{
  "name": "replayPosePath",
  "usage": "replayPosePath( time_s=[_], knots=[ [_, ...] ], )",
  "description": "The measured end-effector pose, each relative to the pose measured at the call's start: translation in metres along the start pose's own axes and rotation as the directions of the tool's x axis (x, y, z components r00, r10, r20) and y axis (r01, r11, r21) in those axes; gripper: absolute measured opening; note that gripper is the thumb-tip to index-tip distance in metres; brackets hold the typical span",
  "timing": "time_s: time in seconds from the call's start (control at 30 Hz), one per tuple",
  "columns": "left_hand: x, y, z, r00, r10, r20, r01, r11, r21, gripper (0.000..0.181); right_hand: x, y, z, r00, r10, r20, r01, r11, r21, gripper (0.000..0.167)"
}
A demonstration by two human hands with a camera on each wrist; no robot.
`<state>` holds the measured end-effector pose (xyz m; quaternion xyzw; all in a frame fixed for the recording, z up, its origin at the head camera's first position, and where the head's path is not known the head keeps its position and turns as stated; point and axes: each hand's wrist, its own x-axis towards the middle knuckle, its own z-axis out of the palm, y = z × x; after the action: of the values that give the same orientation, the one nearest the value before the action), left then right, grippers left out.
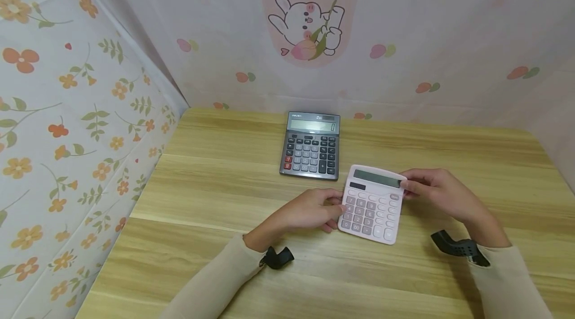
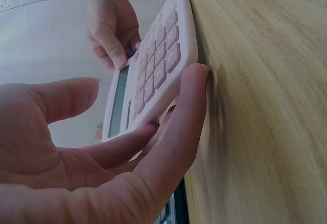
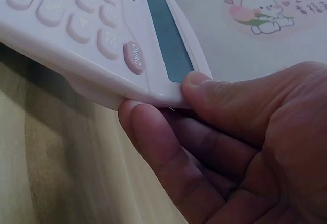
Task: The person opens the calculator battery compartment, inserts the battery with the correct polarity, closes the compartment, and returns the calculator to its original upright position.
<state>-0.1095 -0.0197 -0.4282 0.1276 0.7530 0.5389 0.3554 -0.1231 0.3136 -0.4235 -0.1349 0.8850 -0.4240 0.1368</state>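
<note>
A pale pink calculator [image 1: 371, 204] with a blank display is held between the two hands, its top edge raised off the table in the right wrist view. My right hand [image 1: 442, 193] pinches its upper right corner, thumb on the face beside the display and fingers underneath. Along the lower left edge lies my left hand [image 1: 312, 209]. In the left wrist view its fingers [image 2: 191, 98] touch the calculator's edge from below, while the thumb [image 2: 71, 98] stands apart from it. Behind lies a dark grey calculator [image 1: 310, 146], its display showing 0, touched by neither hand.
The wood-grain table [image 1: 215, 194] ends at a white cloth backdrop [image 1: 215, 19] with a rabbit print. At the left hangs a floral cloth [image 1: 67, 149]. Black wrist mounts [image 1: 458, 246] are on both forearms.
</note>
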Motion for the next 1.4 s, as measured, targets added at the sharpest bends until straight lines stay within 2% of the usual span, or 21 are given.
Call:
replayPosePath(
  time_s=[0.33,0.57,0.8,0.9,1.07,1.2,1.4],
  knots=[
    [0.000,-0.002,0.000,1.000,0.003,-0.010,-0.002,0.999,0.052,0.046,0.007,0.003,0.009,0.997,0.074,-0.024,-0.075,0.997,-0.017,0.027],
    [0.002,-0.003,0.000,1.000,0.029,-0.002,-0.029,0.996,0.086,0.052,0.011,0.003,0.014,0.991,0.120,-0.064,-0.125,0.989,-0.079,0.031],
    [0.002,-0.004,-0.002,0.998,0.068,0.005,-0.067,0.980,0.187,0.056,0.014,0.005,0.017,0.986,0.150,-0.077,-0.157,0.983,-0.098,0.035],
    [0.002,-0.005,-0.002,0.996,0.086,0.000,-0.083,0.962,0.261,0.057,0.014,0.005,0.017,0.985,0.146,-0.091,-0.156,0.981,-0.115,0.034],
    [0.005,-0.005,0.000,0.991,0.131,-0.024,-0.111,0.910,0.399,0.055,0.013,0.006,0.016,0.984,0.131,-0.120,-0.150,0.976,-0.158,0.033],
    [0.007,-0.005,0.004,0.990,0.138,-0.036,-0.105,0.875,0.473,0.058,0.013,0.006,0.016,0.984,0.137,-0.116,-0.154,0.976,-0.153,0.032],
    [0.011,-0.003,0.015,0.986,0.149,-0.077,-0.078,0.817,0.571,0.077,0.012,0.005,0.016,0.980,0.193,-0.045,-0.194,0.981,-0.021,0.028]
  ],
)
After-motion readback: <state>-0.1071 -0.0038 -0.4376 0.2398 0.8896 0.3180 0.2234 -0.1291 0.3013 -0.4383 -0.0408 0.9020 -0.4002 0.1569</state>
